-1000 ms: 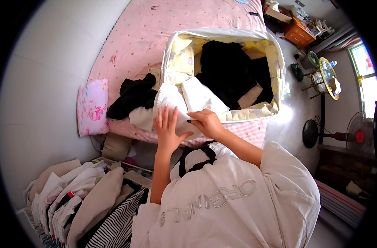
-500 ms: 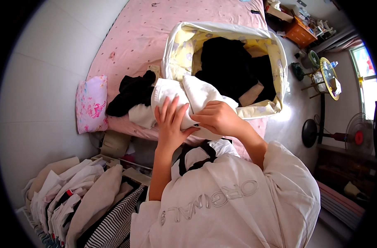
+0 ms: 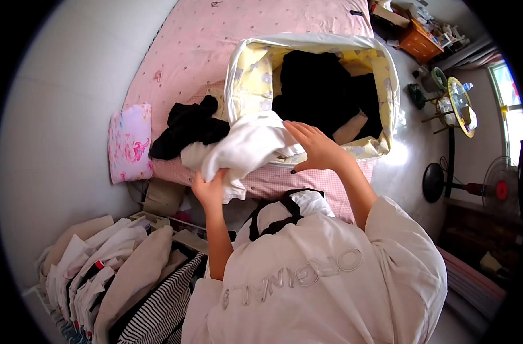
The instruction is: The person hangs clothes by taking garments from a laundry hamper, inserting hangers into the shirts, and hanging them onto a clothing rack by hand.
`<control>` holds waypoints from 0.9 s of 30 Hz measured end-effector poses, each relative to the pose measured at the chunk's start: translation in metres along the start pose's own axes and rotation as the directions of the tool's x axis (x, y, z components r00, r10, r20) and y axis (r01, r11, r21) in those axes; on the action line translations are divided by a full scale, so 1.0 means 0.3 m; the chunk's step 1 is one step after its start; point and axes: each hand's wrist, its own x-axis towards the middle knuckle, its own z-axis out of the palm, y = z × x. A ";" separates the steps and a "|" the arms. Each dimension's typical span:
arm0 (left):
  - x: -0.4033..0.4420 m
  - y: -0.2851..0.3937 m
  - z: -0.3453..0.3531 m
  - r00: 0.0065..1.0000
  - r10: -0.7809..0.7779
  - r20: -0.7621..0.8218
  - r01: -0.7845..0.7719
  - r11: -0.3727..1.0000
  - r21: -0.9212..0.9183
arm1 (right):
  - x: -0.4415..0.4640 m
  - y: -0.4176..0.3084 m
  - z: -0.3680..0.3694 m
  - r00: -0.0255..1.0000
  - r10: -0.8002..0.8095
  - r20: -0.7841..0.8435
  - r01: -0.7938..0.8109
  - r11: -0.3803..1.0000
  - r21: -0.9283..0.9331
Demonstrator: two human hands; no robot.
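A white garment (image 3: 244,143), slightly blurred, hangs over the near rim of the fabric storage basket (image 3: 249,86). My left hand (image 3: 209,186) is closed on the garment's lower left part, at the bed's front edge. By the garment's right end is my right hand (image 3: 319,148), its fingers stretched out and the thumb held apart. Whether its fingertips touch the cloth I cannot tell. Inside the yellow-lined basket lie black clothes (image 3: 316,86) and a beige piece (image 3: 350,126). More black clothing (image 3: 187,129) is heaped left of the basket, beside a light-coloured cloth (image 3: 194,156).
The basket stands on a bed with a pink sheet (image 3: 187,51). A small printed pillow (image 3: 129,143) rests at the left by the wall. Lower left, several garments (image 3: 95,269) stand packed in a row. A fan (image 3: 499,190) and a small round table (image 3: 461,106) are at right.
My left hand has moved down and left, pulling the white garment with it. My right hand has let go of the cloth and opened, shifting slightly right.
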 end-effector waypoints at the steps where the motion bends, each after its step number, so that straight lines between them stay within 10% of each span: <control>1: 0.014 -0.009 -0.014 0.992 -0.128 -0.021 0.126 0.989 -0.077 | -0.006 0.034 0.035 0.999 0.052 0.005 -0.052 0.998 -0.018; 5: 0.052 -0.041 -0.058 0.941 -0.309 -0.135 0.251 0.910 -0.329 | 0.008 0.136 0.174 0.970 0.208 -0.124 -0.218 0.973 -0.073; 11: 0.037 -0.080 -0.102 0.980 -0.163 -0.114 0.142 0.974 -0.175 | 0.106 0.202 0.302 0.831 0.274 -0.483 -0.357 0.930 -0.087; 15: -0.006 -0.047 -0.136 0.991 -0.106 -0.087 0.106 0.994 -0.012 | 0.151 0.121 0.265 0.872 0.240 -0.428 -0.270 0.963 -0.011; 27: -0.133 -0.113 -0.075 0.936 -0.326 -0.129 0.278 0.915 -0.292 | 0.164 -0.094 0.342 0.901 0.262 -0.347 -0.115 0.913 0.390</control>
